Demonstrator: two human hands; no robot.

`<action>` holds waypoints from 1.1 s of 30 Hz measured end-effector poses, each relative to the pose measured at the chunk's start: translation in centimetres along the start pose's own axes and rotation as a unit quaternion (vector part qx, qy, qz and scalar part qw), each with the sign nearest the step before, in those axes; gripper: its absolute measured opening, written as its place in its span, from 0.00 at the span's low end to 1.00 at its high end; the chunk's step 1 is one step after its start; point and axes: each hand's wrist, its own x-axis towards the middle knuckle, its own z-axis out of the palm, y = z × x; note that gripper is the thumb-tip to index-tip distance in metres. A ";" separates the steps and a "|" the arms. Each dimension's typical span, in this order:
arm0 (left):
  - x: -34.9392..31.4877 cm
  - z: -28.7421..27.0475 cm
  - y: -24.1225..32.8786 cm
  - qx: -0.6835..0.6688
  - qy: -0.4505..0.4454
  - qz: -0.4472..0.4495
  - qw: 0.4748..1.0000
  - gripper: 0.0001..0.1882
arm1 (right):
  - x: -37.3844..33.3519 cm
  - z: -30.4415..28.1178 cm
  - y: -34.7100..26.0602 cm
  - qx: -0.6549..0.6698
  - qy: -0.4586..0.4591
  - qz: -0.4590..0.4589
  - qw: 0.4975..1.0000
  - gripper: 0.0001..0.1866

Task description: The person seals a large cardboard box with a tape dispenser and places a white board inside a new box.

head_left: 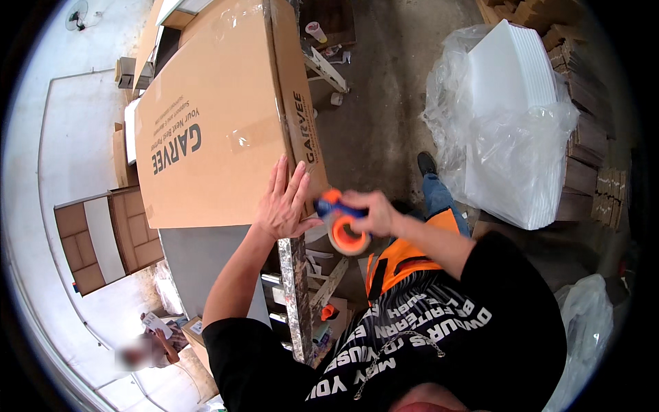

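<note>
Resting the left hand [281, 204] flat, with fingers spread, on the near right corner of the brown carton [220, 123]; gripping the blue-and-orange tape dispenser [335, 207] in the right hand [373, 213], just right of that corner; finding the carton lying leftward and forward of the right-hand grip, with its long axis apparently running away, and with the left hand nearer; leaving dispenser-to-carton contact impossible to tell through blur; counting one carton, one dispenser, two hands and, well right of the carton, one stack of white sheets [508, 130].
</note>
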 end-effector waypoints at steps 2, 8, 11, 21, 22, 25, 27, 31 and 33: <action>-0.3 0.1 0.3 -0.002 0.004 -0.007 1.000 0.54 | -2.9 3.3 0.3 -0.044 -0.079 0.035 0.995 0.37; 0.5 0.4 0.1 0.007 0.011 0.009 1.000 0.53 | 4.6 11.0 -2.6 -0.268 -0.138 0.025 0.953 0.16; 0.1 0.6 0.2 -0.008 0.058 -0.008 0.998 0.53 | 2.6 8.3 -2.1 -0.199 -0.173 0.070 0.962 0.23; 0.9 0.2 0.5 0.005 0.034 -0.013 0.999 0.51 | 7.2 -5.1 1.0 0.064 -0.024 0.149 0.987 0.33; 0.9 0.1 0.3 0.007 0.031 -0.010 0.999 0.51 | 5.1 -2.8 2.6 0.104 0.029 0.090 0.990 0.32; -0.3 0.3 0.9 -0.014 0.022 -0.036 0.999 0.49 | -2.5 1.0 2.0 0.071 -0.142 0.092 0.983 0.32; -0.4 0.1 1.7 -0.021 0.034 -0.042 0.998 0.45 | -3.5 5.7 0.7 -0.052 -0.071 0.083 0.993 0.33; 0.6 -0.8 1.1 0.014 -0.005 0.007 1.000 0.31 | 4.8 10.2 -4.1 -0.257 -0.259 0.012 0.931 0.14; 0.8 -1.1 1.3 0.017 -0.020 0.017 1.000 0.27 | 3.9 11.1 -3.8 -0.234 -0.309 -0.117 0.914 0.15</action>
